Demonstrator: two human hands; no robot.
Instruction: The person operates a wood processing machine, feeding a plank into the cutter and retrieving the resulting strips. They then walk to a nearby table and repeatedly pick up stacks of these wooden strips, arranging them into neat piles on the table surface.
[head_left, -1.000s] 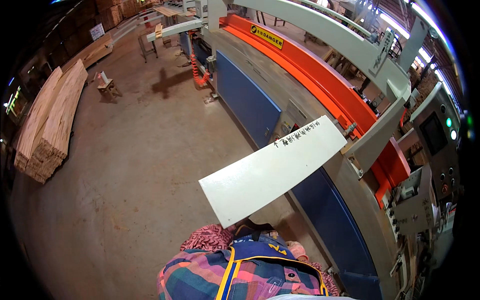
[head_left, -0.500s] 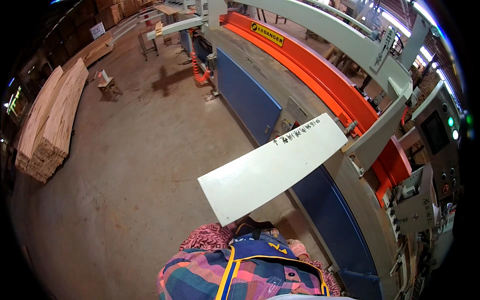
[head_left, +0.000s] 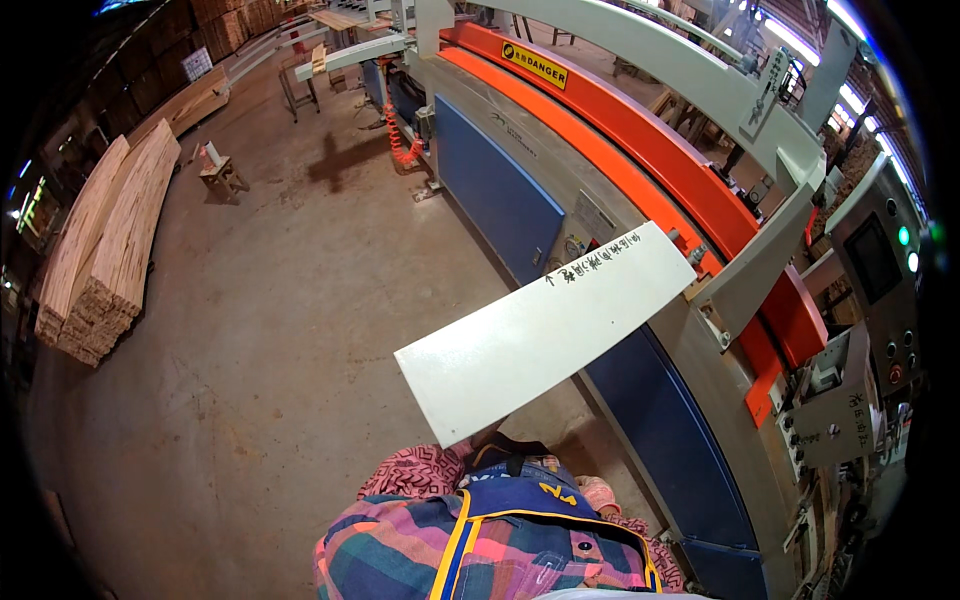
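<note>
Orange strip (head_left: 600, 150) now showing wider below red beam (head_left: 640, 130), apparently machine (head_left: 500, 185) moving; left hand (head_left: 486, 436) partly hiding beneath white panel (head_left: 540, 335); cannot tell either hand's grip.

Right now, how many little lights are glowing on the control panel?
2. A green light glows right of the control panel's dark screen, and a white light glows just below it. The dark picture edge may hide others.

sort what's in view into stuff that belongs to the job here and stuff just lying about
Likely part of the job, being close by:
white beam
long orange rail
blue machine panels
control panel

Apparently just lying about, off to the left:
stacked timber
small wooden stool
</note>
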